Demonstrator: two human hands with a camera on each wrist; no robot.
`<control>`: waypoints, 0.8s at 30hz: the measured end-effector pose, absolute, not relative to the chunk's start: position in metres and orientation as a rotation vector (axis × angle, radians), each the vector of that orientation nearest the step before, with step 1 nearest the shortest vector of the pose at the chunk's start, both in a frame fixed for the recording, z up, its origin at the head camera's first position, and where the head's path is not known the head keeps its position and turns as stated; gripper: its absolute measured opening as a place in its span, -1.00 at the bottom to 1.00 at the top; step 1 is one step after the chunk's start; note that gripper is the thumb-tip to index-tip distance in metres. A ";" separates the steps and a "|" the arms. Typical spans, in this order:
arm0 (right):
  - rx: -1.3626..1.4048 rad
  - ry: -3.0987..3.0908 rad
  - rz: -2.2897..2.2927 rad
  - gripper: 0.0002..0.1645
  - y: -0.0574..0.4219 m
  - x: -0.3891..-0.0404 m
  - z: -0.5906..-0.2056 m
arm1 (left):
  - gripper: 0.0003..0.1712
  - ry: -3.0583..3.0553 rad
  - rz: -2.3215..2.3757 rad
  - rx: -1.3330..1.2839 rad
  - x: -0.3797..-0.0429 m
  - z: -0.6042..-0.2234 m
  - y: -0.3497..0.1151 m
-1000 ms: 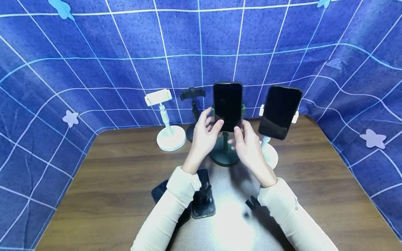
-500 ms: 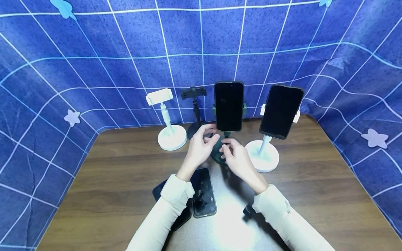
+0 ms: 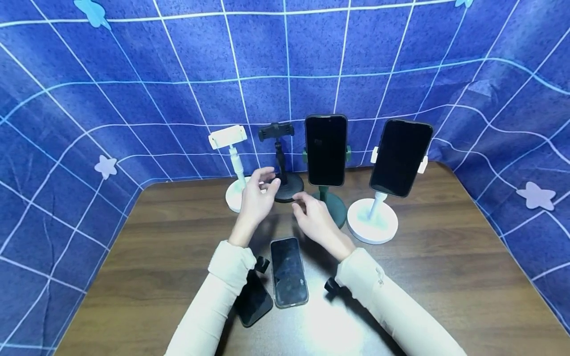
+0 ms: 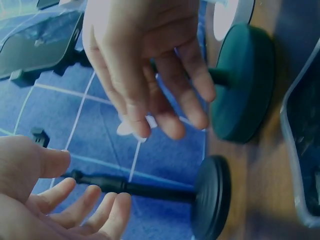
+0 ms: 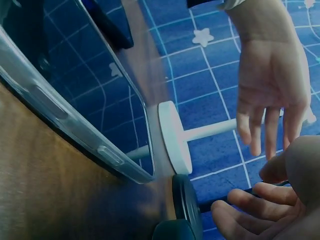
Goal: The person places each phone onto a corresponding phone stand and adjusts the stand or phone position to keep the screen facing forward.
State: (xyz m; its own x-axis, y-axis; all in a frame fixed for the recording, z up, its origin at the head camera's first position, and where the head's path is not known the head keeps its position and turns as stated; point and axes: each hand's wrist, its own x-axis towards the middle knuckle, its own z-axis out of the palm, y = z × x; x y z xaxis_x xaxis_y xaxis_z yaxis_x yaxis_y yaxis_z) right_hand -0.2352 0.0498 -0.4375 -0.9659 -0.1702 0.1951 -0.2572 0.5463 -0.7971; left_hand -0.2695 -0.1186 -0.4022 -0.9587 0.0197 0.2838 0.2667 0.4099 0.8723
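My left hand (image 3: 258,198) is raised between the left white phone stand (image 3: 228,137) and the black phone stand (image 3: 289,188), fingers loosely bent with nothing in them. My right hand (image 3: 317,220) hovers in front of the black and green stands, also holding nothing. The left wrist view has the black stand's base (image 4: 212,197) beyond the left fingers. A phone (image 3: 326,151) stands upright in the green phone stand (image 3: 336,210). Another phone (image 3: 401,158) leans in the right white phone stand (image 3: 373,222). The black and left white stands have bare clamps.
A phone in a clear case (image 3: 289,272) lies face up on the wooden table (image 3: 169,237). Beside it, a darker phone (image 3: 254,299) is partly covered by the left sleeve. A blue gridded cloth (image 3: 178,99) hangs close behind the stands.
Both hands have come down off the phone in the green stand and shifted left toward the black stand. That phone stays in its clamp; the stands have not moved.
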 end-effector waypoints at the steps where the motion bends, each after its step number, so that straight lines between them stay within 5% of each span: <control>1: 0.377 -2.686 1.398 -0.64 0.048 -0.237 -0.437 | -0.57 -2.429 -1.565 -0.246 -0.271 -0.401 -0.121; 24: 0.326 -2.859 1.079 -0.41 0.015 -0.288 -0.443 | -0.34 -2.348 -1.565 -0.225 -0.302 -0.362 -0.118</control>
